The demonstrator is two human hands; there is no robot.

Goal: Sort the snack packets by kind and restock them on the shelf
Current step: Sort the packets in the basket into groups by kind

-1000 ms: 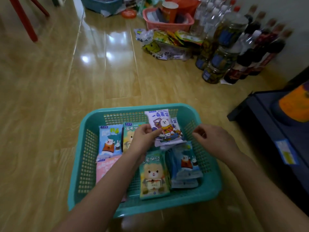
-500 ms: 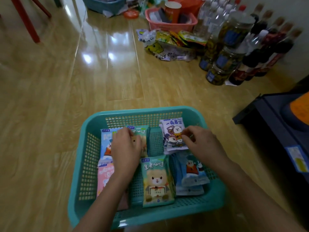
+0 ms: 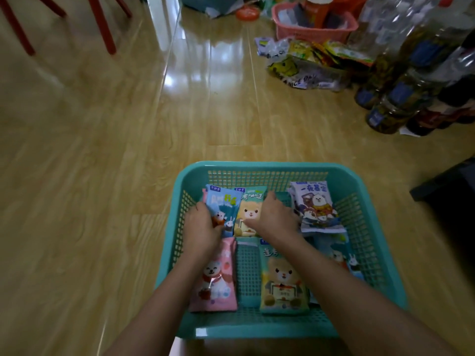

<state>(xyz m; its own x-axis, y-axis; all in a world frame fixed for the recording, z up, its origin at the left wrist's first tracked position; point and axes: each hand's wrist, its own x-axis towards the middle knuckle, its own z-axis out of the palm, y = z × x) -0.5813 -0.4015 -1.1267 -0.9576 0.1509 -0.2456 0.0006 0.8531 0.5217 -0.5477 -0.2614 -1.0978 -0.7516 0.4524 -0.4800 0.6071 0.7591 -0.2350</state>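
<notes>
Basket: teal mesh basket (image 3: 257,166) on the wooden floor (image 3: 102,150); six snack packets lie flat inside, in two rows.
Far row: blue packet (image 3: 221,203) at left, yellow bear packet (image 3: 250,214) just beside it, white-and-purple packet (image 3: 314,204) at right, apart from those two.
Near row: pink packet (image 3: 218,278) at left, green bear packet (image 3: 282,281) in the middle, second blue packet (image 3: 339,255) at right, partly hidden by the right forearm.
Left hand (image 3: 201,229): fingers curled round the blue packet's left edge, thumb on its face; gripping it.
Right hand (image 3: 276,218): lies on the yellow bear packet, thumb across its face, fingers bent over its right edge. True grip or mere rest, cannot tell.
Background: pink basket (image 3: 313,32), clear bag of snacks (image 3: 305,73), bottles and jars (image 3: 401,98) at far right; red chair legs (image 3: 102,29) at far left.
</notes>
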